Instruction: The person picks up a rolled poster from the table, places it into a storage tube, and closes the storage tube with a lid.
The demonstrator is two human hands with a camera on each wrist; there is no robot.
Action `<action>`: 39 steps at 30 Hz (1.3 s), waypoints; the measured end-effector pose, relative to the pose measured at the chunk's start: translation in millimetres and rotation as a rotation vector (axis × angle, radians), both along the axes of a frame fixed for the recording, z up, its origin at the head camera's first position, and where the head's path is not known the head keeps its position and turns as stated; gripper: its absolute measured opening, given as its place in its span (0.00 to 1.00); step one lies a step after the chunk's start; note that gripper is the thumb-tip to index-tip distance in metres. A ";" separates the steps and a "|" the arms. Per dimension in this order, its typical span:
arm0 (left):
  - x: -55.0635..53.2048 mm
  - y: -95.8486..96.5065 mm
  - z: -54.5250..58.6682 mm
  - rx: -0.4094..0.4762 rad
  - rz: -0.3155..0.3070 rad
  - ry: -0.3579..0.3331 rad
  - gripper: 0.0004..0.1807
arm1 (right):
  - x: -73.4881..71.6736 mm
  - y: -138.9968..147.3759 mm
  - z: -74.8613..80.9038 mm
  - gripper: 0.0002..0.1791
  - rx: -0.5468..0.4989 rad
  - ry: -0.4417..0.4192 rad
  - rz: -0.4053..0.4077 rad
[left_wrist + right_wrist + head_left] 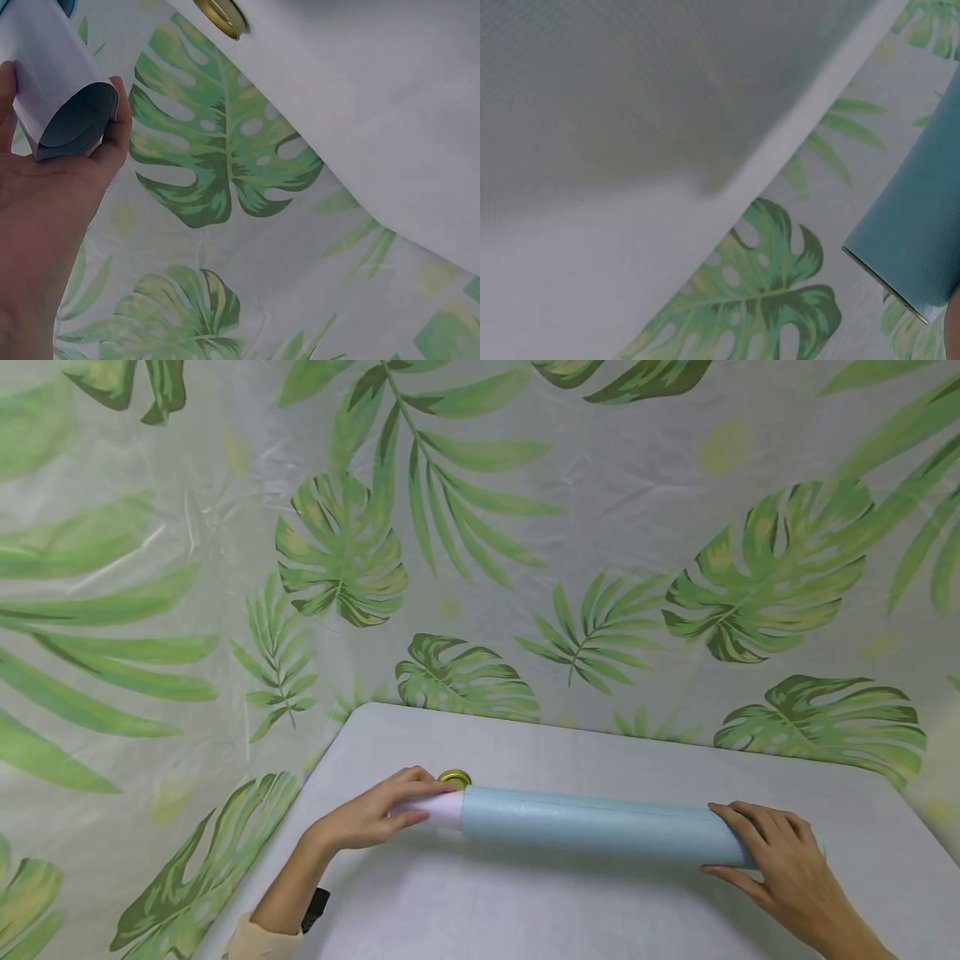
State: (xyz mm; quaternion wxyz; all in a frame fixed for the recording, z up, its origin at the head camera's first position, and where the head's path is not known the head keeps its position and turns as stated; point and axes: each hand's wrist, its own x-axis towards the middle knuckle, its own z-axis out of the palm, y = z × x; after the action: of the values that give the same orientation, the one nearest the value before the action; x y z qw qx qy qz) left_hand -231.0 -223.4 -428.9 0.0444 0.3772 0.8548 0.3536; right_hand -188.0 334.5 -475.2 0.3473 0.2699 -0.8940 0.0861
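Observation:
A long light-blue tube (592, 825) is held level over the white table between both hands. From its left end sticks out a pale lilac roll (444, 810), narrower than the tube. My left hand (367, 814) grips this roll, thumb below and fingers above. In the left wrist view the open end of the lilac roll (56, 67) shows a dark inside, with the hand wrapped round it. My right hand (787, 864) holds the tube's right end, its thumb on the near side. The tube's straight end edge (885, 285) appears in the right wrist view.
A gold round item (454, 777) with a raised rim lies on the white table (600, 914) just behind the lilac roll. Leaf-patterned sheeting (480, 527) hangs behind the table and along its left side. A black band (315, 908) shows at the left forearm.

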 end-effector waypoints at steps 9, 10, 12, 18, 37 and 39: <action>-1.6 8.5 4.2 -0.019 0.001 -0.015 0.25 | -0.9 1.5 -2.5 0.49 -0.011 0.015 0.004; -1.5 9.0 4.3 -0.018 0.003 -0.016 0.25 | -0.9 1.6 -2.6 0.49 -0.011 0.015 0.003; -1.5 9.8 3.8 -0.016 0.006 -0.011 0.26 | -0.4 1.6 -2.7 0.50 -0.013 0.014 0.003; 1.0 14.7 2.4 -0.012 0.012 -0.012 0.29 | 3.1 2.0 -2.1 0.50 -0.021 0.023 -0.008; 4.2 13.5 -6.1 0.325 0.474 -0.187 0.26 | 7.0 4.8 3.5 0.51 -0.080 0.102 -0.028; 4.8 11.3 -7.1 0.387 0.492 -0.283 0.26 | 7.9 5.6 4.5 0.51 -0.072 0.097 -0.037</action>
State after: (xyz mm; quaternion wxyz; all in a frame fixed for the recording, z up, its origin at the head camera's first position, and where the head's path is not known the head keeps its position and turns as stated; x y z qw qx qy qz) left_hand -226.2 -212.1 -436.0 0.0036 0.1085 0.8226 0.5581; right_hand -180.1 340.1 -470.7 0.4013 0.2447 -0.8772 0.0986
